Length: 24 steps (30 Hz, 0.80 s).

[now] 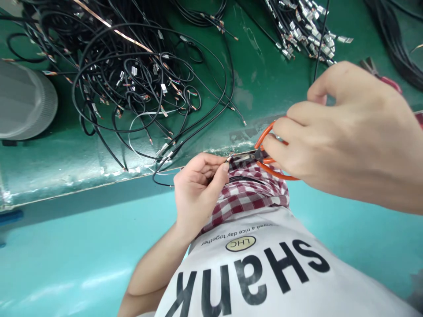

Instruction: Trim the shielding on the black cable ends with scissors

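Note:
My left hand (198,187) is closed in a pinch on the end of a thin black cable (246,179), just below the green table's front edge (66,176). My right hand (346,136) is wrapped round the orange handles of small cutters (264,155). The cutters' dark jaws point left and meet the cable tip right at my left fingertips. The cable loops back over my red checked apron (251,198).
A tangled heap of black cables with metal terminals (142,83) covers the green table at the left. Another bundle of terminal-ended cables (304,31) lies at the back right. A grey ribbed round container (23,103) stands at the far left. Below is a teal floor (66,255).

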Motion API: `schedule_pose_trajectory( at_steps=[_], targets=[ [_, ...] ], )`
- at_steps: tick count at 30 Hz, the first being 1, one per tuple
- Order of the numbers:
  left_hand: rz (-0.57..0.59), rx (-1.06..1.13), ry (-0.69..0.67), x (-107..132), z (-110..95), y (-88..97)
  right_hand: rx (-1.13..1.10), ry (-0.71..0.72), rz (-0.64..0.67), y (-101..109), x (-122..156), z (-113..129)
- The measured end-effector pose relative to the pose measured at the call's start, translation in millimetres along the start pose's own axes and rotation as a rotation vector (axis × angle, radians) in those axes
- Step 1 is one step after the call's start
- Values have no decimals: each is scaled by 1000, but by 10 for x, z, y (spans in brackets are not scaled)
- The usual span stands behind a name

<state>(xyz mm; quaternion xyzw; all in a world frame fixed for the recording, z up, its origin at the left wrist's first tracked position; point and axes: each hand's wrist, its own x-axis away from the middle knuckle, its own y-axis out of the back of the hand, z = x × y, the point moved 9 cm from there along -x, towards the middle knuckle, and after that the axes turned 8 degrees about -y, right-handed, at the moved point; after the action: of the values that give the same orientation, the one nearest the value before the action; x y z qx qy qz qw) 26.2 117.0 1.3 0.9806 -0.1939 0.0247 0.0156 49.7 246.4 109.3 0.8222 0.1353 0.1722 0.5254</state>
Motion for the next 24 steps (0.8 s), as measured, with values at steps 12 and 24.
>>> schedule_pose_trajectory(
  at_steps=[12, 24],
  targets=[
    [30, 115, 115, 11, 143, -24, 35, 61, 32, -115, 39, 4],
    [38, 174, 118, 4, 148, -14, 21, -4, 70, -172, -6, -35]
  ],
)
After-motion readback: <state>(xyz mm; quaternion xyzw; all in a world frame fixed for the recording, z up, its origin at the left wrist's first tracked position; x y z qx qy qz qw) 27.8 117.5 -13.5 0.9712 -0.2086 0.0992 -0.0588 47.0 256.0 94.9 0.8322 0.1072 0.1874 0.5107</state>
